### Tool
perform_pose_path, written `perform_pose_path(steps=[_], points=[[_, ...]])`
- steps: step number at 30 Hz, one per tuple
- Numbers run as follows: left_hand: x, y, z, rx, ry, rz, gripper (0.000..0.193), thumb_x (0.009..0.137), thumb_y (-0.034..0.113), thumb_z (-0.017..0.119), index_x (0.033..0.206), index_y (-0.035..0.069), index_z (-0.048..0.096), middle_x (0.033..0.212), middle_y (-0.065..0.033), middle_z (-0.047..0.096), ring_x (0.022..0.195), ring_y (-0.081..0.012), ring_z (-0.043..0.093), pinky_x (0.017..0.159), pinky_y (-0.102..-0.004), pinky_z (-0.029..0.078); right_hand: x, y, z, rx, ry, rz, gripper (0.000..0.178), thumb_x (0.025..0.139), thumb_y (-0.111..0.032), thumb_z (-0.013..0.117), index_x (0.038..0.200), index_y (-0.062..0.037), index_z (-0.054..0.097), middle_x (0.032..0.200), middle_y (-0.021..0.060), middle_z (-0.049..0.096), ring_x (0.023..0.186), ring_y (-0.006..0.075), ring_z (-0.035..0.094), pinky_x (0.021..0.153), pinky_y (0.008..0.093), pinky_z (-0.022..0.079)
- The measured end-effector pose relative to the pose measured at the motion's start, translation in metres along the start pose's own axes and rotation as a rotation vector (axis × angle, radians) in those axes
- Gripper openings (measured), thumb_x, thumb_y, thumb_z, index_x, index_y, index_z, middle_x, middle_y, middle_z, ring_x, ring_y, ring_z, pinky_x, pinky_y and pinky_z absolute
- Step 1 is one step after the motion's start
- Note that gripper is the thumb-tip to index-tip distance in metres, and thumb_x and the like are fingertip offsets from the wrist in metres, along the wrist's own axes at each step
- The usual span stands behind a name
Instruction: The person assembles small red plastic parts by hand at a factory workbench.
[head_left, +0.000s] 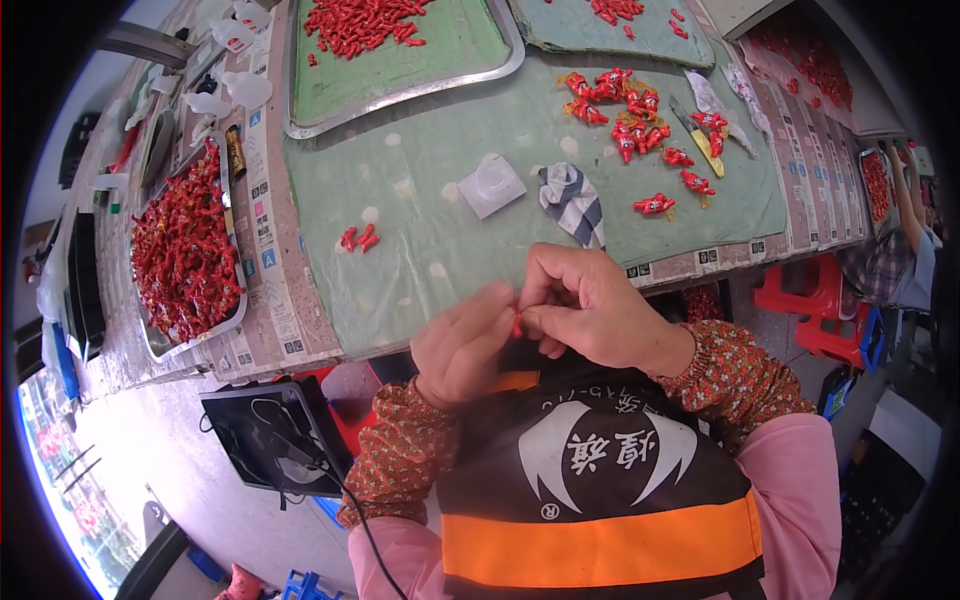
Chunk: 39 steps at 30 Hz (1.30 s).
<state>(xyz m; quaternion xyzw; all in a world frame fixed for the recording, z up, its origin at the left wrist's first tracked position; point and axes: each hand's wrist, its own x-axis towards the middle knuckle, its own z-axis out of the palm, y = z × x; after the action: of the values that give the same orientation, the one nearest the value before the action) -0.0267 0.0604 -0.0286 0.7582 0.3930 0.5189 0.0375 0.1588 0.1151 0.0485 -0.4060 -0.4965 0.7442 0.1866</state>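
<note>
"Now, a red piece [517,323] sits between your hands, just off the near edge of the cloth [335,190], and your right hand [592,305] has it pinched, thumb against finger!"

"And your left hand [460,345]? It's right up beside it, but blurred; I can't tell whether those fingers grip."

"So that piece looks mid-work, not done. Ahead of you, the white block [493,187] and striped rag [572,203] lie apart from your hands, and off to the left, two loose bits [367,238] seem to be waiting."

"Over on your right, a cluster of figures [628,138] with yellowish trim lies near the knife [698,138]; I'd call those further along."

"Plenty left, by my reckoning: the far green tray [345,95] holds a heap of plain bits [365,28]. The packed pile [185,255] at far left? Finished or not, I can't tell."
</note>
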Motion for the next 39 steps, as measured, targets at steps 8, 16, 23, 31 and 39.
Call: perform_pose_path(steps=[8, 16, 23, 31, 39], points=[[-0.001, -0.002, 0.000, 0.002, -0.016, 0.004, 0.018, 0.075, -0.001, 0.066, 0.093, 0.002, 0.065, 0.103, -0.0187, 0.070, 0.087, -0.0295, 0.072, 0.069, -0.0319, 0.058, 0.003, 0.000, -0.001, 0.003, -0.014, 0.037, 0.011, 0.089, 0.000, 0.059, 0.085, -0.0031, 0.049, 0.076, 0.0025, 0.060, 0.062, 0.0057, 0.058, 0.053, 0.0209, 0.051], [0.000, -0.001, 0.000, 0.011, -0.020, 0.012, 0.019, 0.075, -0.002, 0.067, 0.093, 0.002, 0.065, 0.102, -0.0185, 0.070, 0.087, -0.0296, 0.072, 0.069, -0.0321, 0.058, 0.004, 0.000, -0.002, -0.014, -0.018, 0.042, 0.011, 0.089, 0.000, 0.059, 0.085, -0.0034, 0.049, 0.076, 0.0024, 0.060, 0.061, 0.0054, 0.057, 0.052, 0.0207, 0.051], [0.001, -0.001, 0.000, 0.010, -0.027, 0.022, 0.019, 0.074, -0.002, 0.068, 0.093, 0.002, 0.065, 0.102, -0.0182, 0.070, 0.088, -0.0292, 0.071, 0.070, -0.0325, 0.058, 0.005, -0.004, -0.006, 0.037, -0.047, 0.078, 0.010, 0.089, -0.001, 0.059, 0.086, -0.0023, 0.050, 0.076, 0.0038, 0.061, 0.061, 0.0073, 0.059, 0.052, 0.0216, 0.052], [0.003, 0.002, 0.001, -0.046, 0.014, -0.012, 0.020, 0.073, -0.003, 0.069, 0.091, 0.003, 0.066, 0.102, -0.0174, 0.070, 0.090, -0.0302, 0.071, 0.071, -0.0331, 0.058, 0.001, -0.006, -0.011, 0.181, -0.078, 0.136, 0.009, 0.090, -0.003, 0.060, 0.087, -0.0011, 0.051, 0.077, 0.0054, 0.062, 0.062, 0.0098, 0.062, 0.053, 0.0240, 0.054], [0.001, -0.001, -0.006, -0.008, -0.112, 0.106, 0.020, 0.071, -0.003, 0.070, 0.090, -0.001, 0.065, 0.105, -0.0196, 0.069, 0.092, -0.0339, 0.070, 0.073, -0.0366, 0.060, 0.001, -0.003, -0.013, 0.120, -0.080, 0.160, 0.009, 0.089, -0.003, 0.060, 0.087, -0.0013, 0.051, 0.076, 0.0061, 0.062, 0.059, 0.0104, 0.062, 0.051, 0.0241, 0.054]])
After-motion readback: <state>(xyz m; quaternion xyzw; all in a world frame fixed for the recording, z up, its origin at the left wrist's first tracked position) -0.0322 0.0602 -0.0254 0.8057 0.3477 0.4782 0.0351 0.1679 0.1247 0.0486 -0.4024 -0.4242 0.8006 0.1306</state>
